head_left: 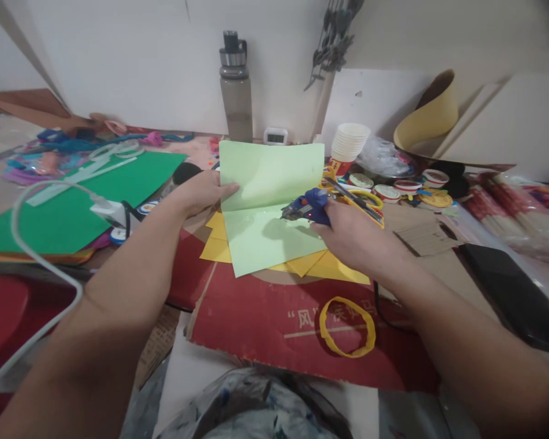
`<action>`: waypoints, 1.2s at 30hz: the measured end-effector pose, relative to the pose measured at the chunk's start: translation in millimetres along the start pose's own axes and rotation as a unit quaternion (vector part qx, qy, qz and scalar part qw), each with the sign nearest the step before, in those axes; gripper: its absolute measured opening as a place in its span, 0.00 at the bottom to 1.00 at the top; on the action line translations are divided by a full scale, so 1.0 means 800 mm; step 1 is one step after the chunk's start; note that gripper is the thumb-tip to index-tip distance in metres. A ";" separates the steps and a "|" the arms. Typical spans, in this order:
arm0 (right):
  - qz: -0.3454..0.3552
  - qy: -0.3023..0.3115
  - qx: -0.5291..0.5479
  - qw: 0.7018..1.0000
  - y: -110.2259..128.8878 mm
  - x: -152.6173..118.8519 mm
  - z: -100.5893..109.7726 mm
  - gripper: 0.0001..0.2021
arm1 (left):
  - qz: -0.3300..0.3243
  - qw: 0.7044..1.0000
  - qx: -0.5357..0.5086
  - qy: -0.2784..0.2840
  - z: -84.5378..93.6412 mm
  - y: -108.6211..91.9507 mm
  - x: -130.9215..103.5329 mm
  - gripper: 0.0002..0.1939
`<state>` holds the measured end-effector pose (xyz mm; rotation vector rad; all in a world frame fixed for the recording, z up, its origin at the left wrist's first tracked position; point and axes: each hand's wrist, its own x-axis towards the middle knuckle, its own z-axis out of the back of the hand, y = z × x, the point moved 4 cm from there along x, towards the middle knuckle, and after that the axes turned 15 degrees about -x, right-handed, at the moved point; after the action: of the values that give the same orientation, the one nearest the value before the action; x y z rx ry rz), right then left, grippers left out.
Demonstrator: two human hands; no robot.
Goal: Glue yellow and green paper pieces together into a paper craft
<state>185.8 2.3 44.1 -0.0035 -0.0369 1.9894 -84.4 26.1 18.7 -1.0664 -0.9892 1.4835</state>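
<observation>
A light green sheet of paper (274, 171) with a crease across its middle is held at its left edge by my left hand (205, 190), thumb on the front. My right hand (348, 228) grips a blue hot glue gun (313, 206), a small red light showing on it. Its nozzle points left, over the lower half of the sheet, where shiny streaks show. Beneath the sheet lie yellow paper pieces (343, 267) on red cardboard (256, 317). A yellow paper ring (370, 341) rests on the cardboard, nearer to me.
Behind the paper stand a grey water bottle (236, 103), a small digital timer (275, 136) and stacked paper cups (348, 143). Scissors (354, 195) and small tubs (387, 193) sit right of centre. A black phone (512, 292) lies far right. Green sheets (132, 183) and a white cable (16, 225) occupy the left.
</observation>
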 end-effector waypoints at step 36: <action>-0.081 0.037 -0.088 0.992 -0.044 0.003 0.022 0.17 | 0.004 1.000 0.012 -0.001 -0.001 -0.001 -0.002 0.09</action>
<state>216.4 18.0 62.3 -0.1835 -0.1589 1.8167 -83.6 24.9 19.4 -1.0539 -0.9671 1.4993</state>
